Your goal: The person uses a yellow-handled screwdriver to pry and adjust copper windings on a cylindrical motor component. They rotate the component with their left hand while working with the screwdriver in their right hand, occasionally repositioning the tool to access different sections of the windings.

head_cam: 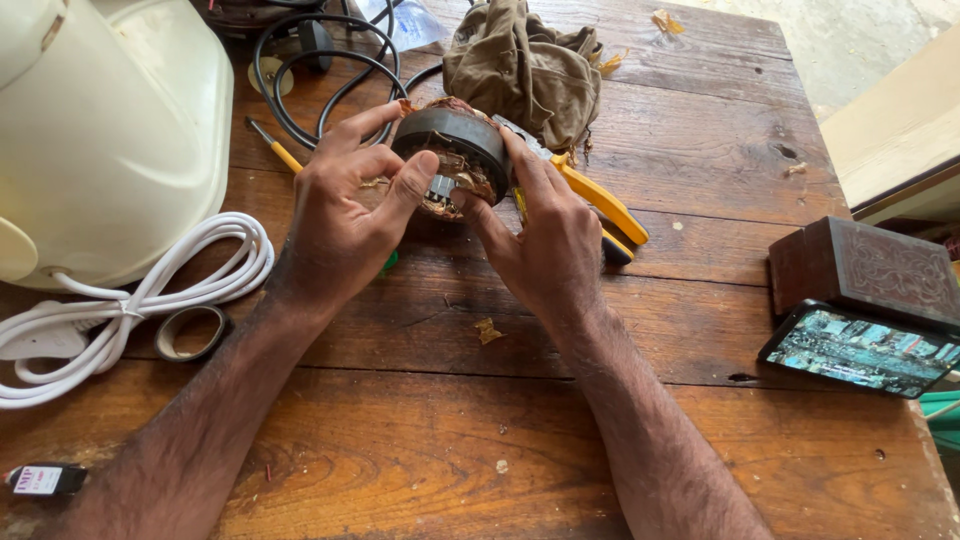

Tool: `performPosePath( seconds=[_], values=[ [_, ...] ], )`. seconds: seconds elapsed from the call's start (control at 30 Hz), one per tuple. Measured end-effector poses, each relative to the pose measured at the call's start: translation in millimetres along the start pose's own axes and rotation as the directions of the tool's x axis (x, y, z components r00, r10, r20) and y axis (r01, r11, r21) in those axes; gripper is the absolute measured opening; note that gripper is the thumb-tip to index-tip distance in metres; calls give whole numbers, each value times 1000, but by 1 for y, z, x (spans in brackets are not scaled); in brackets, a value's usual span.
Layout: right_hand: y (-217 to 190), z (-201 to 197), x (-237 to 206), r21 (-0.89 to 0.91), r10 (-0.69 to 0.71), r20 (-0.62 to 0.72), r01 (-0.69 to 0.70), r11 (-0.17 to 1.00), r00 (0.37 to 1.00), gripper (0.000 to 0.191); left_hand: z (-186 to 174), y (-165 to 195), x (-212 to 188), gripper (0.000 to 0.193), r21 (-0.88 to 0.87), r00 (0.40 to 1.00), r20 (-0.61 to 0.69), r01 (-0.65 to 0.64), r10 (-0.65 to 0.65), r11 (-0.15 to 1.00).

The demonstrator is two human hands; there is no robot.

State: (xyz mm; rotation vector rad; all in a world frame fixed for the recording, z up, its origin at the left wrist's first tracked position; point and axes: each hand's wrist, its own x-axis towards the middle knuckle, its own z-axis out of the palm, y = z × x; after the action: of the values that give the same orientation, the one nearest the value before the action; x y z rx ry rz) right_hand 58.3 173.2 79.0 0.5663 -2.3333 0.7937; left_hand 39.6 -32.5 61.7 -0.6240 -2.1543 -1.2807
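1. Round dark metal motor stator (455, 150): dull grey shell, rough brown windings.
2. Brown plank wooden table (480, 440): worn, scratched, faintly glossy.
3. Olive cloth rag (525, 65), twelve o'clock: crumpled, matt.
4. Cream plastic appliance housing (110, 130), ten o'clock: smooth, glossy.
5. Yellow-handled pliers (600, 205): smooth plastic grips.

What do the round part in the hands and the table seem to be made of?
Round part: apparently dull grey metal outside, with copper-brown windings inside, as on a motor stator. Table: wood, probably varnished; planks, grain and knots show, with a slight sheen.
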Motion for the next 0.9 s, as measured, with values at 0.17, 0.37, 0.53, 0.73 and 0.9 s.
performPosePath(
  seconds=[0.17, 0.37, 0.53, 0.73, 0.9],
  values=[
    [3, 0, -2, -4, -18, -4, 18, 1000, 1000, 64, -1, 3, 1, 42, 0, 999, 31, 15, -15, 1000],
    [7, 4, -3, -6, -37, 2, 37, 999, 999, 65, -2, 3, 2, 42, -25, 998, 63, 5, -3, 1000],
    [8, 6, -5, -38, 12, 31, -11, 999, 999, 66, -2, 5, 1, 43, -36, 997, 73, 16, -13, 999],
    [9, 6, -4, -31, 26, 43, -24, 999, 999, 67, -1, 5, 1, 48, -8, 996, 91, 13, -12, 1000],
    [9, 6, -5, -36, -39, 7, 39, 999, 999, 66, -2, 5, 1, 47, -1, 995, 98, 34, -33, 999]
  ],
)
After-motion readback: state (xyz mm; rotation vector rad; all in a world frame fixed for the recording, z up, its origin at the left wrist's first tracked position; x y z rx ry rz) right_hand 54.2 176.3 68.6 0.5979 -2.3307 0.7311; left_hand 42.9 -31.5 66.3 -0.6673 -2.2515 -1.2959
